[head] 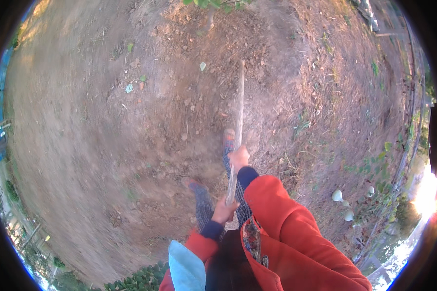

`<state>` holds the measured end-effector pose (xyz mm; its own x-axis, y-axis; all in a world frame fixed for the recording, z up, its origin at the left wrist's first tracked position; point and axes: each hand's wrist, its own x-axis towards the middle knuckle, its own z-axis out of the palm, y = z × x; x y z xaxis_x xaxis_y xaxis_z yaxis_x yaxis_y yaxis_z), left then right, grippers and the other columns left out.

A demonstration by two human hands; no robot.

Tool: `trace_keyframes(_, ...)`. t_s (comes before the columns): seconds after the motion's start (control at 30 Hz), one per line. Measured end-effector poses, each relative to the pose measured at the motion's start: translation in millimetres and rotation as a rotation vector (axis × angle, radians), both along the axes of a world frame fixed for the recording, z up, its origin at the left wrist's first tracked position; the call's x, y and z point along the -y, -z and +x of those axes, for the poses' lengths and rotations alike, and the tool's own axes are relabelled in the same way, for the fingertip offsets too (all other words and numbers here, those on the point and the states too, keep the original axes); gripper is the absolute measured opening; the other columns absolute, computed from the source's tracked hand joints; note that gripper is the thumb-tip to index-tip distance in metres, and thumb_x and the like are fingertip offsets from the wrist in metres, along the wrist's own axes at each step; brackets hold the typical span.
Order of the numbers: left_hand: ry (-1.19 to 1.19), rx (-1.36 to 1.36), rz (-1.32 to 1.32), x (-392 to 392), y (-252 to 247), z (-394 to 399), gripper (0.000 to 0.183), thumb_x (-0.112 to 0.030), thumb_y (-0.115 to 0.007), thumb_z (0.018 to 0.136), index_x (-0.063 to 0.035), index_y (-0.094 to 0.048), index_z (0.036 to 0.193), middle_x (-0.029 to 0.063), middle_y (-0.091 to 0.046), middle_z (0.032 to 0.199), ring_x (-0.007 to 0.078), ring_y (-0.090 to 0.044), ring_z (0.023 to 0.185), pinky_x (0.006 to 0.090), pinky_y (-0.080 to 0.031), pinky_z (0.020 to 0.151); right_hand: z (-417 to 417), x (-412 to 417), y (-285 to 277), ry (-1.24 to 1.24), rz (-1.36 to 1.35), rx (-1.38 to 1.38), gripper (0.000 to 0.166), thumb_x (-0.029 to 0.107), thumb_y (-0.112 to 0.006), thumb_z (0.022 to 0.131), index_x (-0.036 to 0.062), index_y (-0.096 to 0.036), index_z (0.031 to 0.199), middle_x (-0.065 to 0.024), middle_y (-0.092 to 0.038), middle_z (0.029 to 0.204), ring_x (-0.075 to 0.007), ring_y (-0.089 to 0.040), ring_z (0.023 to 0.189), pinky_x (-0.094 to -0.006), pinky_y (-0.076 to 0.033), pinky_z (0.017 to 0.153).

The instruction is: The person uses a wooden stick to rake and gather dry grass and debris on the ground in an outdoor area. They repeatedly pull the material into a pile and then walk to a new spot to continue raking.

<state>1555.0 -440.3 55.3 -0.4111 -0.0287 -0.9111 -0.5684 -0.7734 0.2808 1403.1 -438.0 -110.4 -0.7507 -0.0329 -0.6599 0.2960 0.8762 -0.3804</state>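
Observation:
Both my hands grip a long wooden handle that slants away over bare soil. My right hand is wrapped around its middle. Closer to my body, my left hand holds the near end. The far end of the handle meets loose, broken soil; no tool head can be made out there. Just beyond, a thin plant stem with green leaves rises at the top edge.
My feet stand on the dirt, left of and below the handle. To the right, several pale rounded objects, possibly gourds, are near trailing vines. A wire fence runs along the right. Green foliage is at bottom left.

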Motion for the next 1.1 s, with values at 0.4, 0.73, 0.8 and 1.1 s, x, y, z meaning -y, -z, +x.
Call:
trace_keyframes(0.4,-0.081,0.062,0.117,15,-26,10,0.017,-0.006,-0.059,0.075,-0.0066,-0.047,0.086,-0.0024,-0.044,0.064,0.0057,-0.04,0.048,0.0212,-0.031,0.039,4,26,-66,0.219,-0.262,0.244,0.027,-0.004,-0.06,0.068,-0.0001,-0.044,0.088,-0.0083,-0.051,0.064,-0.0147,-0.048,0.042,-0.0292,-0.038,0.033)
trace_keyframes(0.73,0.08,0.074,-0.095,10,-31,74,0.023,-0.011,-0.063,0.073,-0.0025,-0.05,0.09,0.0024,-0.049,0.062,0.0089,-0.043,0.047,0.026,-0.037,0.042,69,-3,-27,0.052,-0.054,0.08,0.028,0.003,-0.063,0.068,-0.0045,-0.045,0.087,-0.0124,-0.053,0.064,-0.0176,-0.054,0.045,-0.0316,-0.043,0.036)
trace_keyframes(0.8,0.119,0.076,-0.144,4,-39,94,0.023,-0.011,-0.063,0.072,-0.0022,-0.051,0.09,0.0031,-0.051,0.066,0.0095,-0.046,0.055,0.0263,-0.04,0.049,88,2,-60,0.092,-0.095,0.159,0.029,0.003,-0.063,0.067,-0.0047,-0.045,0.088,-0.0131,-0.054,0.064,-0.018,-0.055,0.045,-0.0317,-0.044,0.037)
trace_keyframes(1.1,0.257,0.165,-0.218,-47,-90,231,0.036,-0.014,-0.064,0.068,-0.0017,-0.054,0.101,0.0091,-0.059,0.084,0.0163,-0.055,0.08,0.0311,-0.044,0.072,220,-28,-136,0.294,-0.143,0.512,0.034,0.001,-0.062,0.068,-0.0015,-0.04,0.093,-0.0105,-0.052,0.063,-0.0156,-0.051,0.042,-0.0301,-0.041,0.033)
